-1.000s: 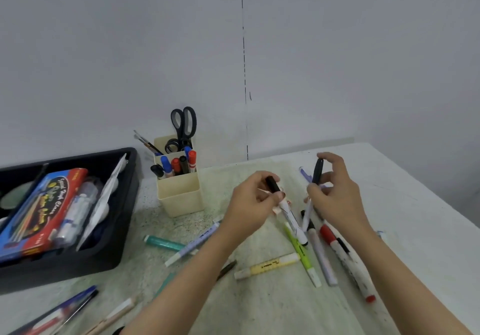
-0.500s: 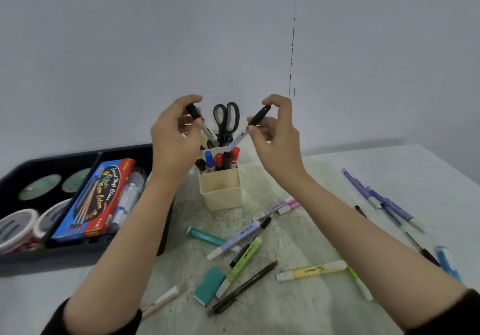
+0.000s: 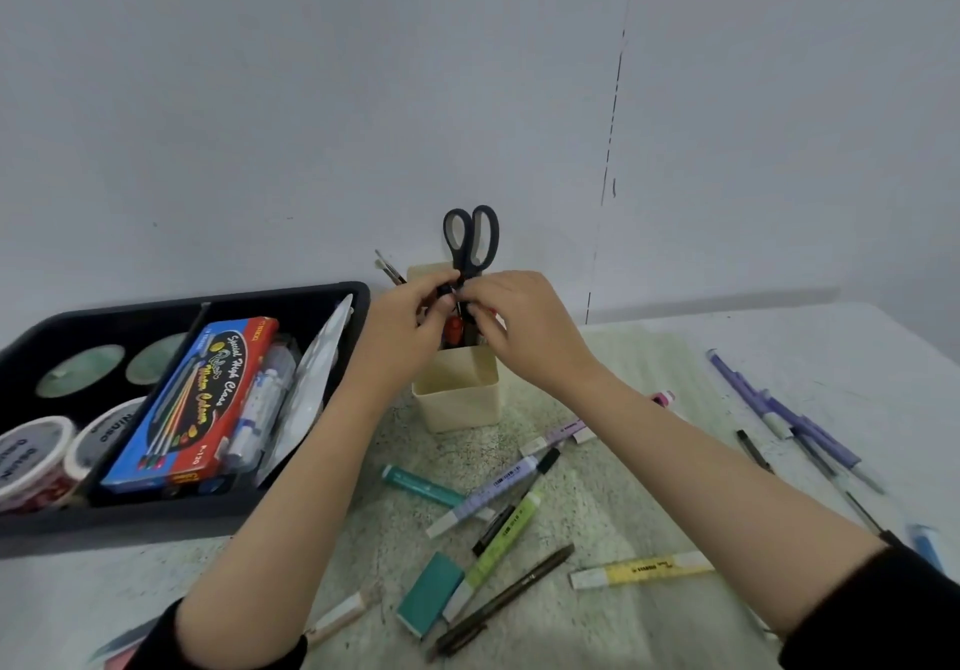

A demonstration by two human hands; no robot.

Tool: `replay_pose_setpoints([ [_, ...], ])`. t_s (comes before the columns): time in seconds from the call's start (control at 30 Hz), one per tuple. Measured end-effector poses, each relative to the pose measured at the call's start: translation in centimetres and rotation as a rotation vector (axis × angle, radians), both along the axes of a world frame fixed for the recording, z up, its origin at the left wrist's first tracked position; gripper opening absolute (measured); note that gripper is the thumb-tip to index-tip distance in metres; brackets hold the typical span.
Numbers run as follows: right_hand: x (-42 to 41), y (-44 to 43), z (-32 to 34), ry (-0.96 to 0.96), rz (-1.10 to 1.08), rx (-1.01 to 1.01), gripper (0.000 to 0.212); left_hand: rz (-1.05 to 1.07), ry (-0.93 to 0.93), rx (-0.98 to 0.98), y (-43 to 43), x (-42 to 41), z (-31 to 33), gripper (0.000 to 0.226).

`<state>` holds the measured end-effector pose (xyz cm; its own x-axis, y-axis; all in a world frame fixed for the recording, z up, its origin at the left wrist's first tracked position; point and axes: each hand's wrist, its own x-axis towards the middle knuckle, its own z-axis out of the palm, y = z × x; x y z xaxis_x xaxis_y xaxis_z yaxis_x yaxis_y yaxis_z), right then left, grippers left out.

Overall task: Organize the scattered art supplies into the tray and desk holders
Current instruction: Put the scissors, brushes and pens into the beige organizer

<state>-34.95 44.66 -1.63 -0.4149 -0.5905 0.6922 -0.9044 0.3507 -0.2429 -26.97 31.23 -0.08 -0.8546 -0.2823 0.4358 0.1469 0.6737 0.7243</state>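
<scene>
A cream pen holder stands on the table with black scissors, brushes and markers in it. Both my hands are together right over its opening. My left hand pinches the black cap of a marker that points down into the holder. My right hand pinches a second black-capped marker, mostly hidden by my fingers. Loose on the mat in front lie a lilac marker, a green highlighter, a yellow highlighter and a teal pen.
A black tray at the left holds a watercolour box, tape rolls and tubes. A teal eraser and a dark pen lie near the front. Several purple pens are scattered at the right.
Both hands came down from above the holder to its opening, lowering the two black-capped markers into it. The view has tilted slightly to the left.
</scene>
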Motion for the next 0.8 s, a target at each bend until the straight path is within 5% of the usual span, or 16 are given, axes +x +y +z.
replay_pose_setpoints([
  [0.53,4.0,8.3,-3.4,-0.276,-0.149,0.047,0.044,0.19,0.008,-0.152,1.7,-1.0,-0.9,0.03],
  [0.67,5.2,14.3,-5.0,-0.226,-0.375,0.117,0.033,0.234,0.221,-0.323,4.3,0.0,-1.2,0.034],
  [0.8,7.2,20.1,-5.8,-0.294,-0.664,0.308,0.023,0.023,0.321,-0.468,8.7,1.0,-3.2,0.029],
])
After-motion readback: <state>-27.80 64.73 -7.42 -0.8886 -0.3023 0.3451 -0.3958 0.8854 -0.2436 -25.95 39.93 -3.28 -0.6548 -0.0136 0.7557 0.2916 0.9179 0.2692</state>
